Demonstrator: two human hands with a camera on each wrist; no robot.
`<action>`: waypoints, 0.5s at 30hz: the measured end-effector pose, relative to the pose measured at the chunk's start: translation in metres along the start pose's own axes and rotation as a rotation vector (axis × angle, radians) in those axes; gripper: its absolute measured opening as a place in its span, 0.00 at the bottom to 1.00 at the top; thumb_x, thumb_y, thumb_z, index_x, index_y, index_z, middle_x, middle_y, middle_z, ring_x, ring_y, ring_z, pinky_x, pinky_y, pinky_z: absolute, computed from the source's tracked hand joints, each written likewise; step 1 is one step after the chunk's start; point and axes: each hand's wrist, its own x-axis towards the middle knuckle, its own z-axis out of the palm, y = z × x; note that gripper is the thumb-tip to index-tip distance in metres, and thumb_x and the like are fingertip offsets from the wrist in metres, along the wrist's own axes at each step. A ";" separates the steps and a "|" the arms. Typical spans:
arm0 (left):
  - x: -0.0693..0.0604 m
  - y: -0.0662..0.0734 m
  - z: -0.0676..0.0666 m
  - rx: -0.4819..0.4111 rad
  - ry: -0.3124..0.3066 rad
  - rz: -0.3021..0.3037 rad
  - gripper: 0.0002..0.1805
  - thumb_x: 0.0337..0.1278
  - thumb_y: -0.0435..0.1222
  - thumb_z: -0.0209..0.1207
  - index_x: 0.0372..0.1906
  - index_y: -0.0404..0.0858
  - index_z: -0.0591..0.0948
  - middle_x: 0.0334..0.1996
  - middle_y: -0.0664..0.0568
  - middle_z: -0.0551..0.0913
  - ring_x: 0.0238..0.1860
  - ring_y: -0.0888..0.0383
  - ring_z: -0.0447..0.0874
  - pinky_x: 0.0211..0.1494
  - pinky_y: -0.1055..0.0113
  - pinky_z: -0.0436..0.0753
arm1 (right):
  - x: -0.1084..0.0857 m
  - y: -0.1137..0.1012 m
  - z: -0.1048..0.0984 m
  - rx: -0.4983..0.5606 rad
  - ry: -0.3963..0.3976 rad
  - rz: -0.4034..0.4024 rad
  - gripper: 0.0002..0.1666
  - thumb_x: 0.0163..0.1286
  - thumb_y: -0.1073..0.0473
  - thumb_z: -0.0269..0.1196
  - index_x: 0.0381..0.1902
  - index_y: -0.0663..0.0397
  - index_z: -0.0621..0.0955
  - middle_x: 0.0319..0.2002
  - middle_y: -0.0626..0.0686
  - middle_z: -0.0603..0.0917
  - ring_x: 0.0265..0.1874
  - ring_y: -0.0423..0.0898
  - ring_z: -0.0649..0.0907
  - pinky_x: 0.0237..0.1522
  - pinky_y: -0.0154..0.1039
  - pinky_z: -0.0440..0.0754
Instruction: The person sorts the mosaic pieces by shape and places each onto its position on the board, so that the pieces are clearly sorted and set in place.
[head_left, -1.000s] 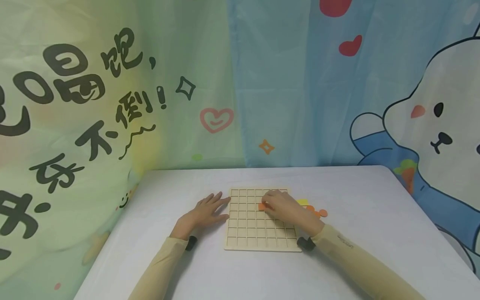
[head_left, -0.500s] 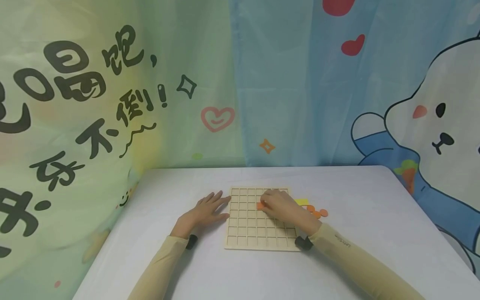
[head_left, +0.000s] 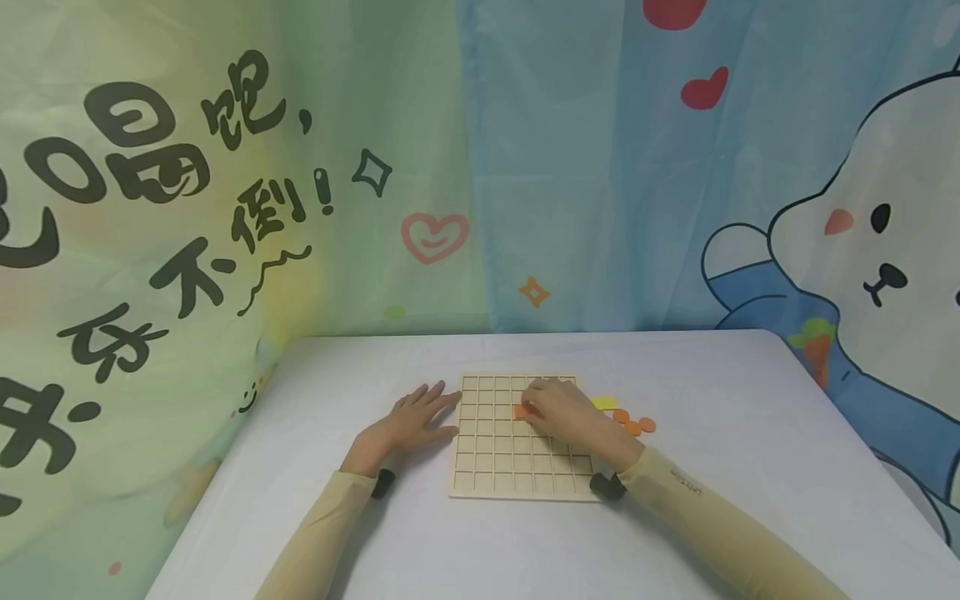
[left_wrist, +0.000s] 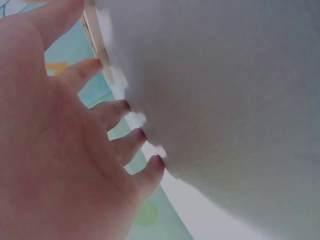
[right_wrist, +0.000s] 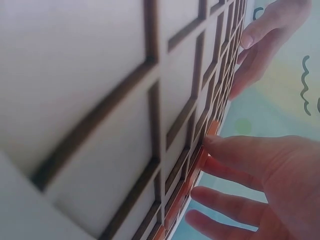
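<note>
Spread flat beside the grid board (head_left: pixel 491 467), the left hand (head_left: pixel 408 427) touches its left edge with thumb and a fingertip. The left wrist view shows that palm (left_wrist: pixel 70 145) with parted fingers and the board's edge (left_wrist: pixel 99 45). Over the upper middle of the board, the right hand (head_left: pixel 568 415) bends its fingers and pinches an orange piece (head_left: pixel 519 412) lying in the grid. In the right wrist view the thumb and index tips of this hand (right_wrist: pixel 265 180) meet at the orange piece (right_wrist: pixel 213 127), while more orange (right_wrist: pixel 176 205) runs along the grid nearer the camera.
Right of the board, partly behind the right forearm, lie a yellow piece (head_left: pixel 604 402) and several orange discs (head_left: pixel 633 428). White cloth (head_left: pixel 390 542) covers the table. A printed curtain (head_left: pixel 555 167) hangs behind it.
The right hand has shifted very slightly left along with the orange piece under its fingertips. The left hand has stayed in place.
</note>
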 end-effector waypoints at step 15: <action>-0.002 0.002 -0.002 -0.001 -0.009 -0.009 0.37 0.71 0.59 0.51 0.79 0.55 0.58 0.82 0.46 0.49 0.82 0.39 0.43 0.80 0.38 0.49 | 0.001 0.002 0.002 0.026 -0.001 -0.016 0.04 0.70 0.56 0.66 0.36 0.49 0.85 0.36 0.48 0.83 0.28 0.40 0.74 0.28 0.35 0.73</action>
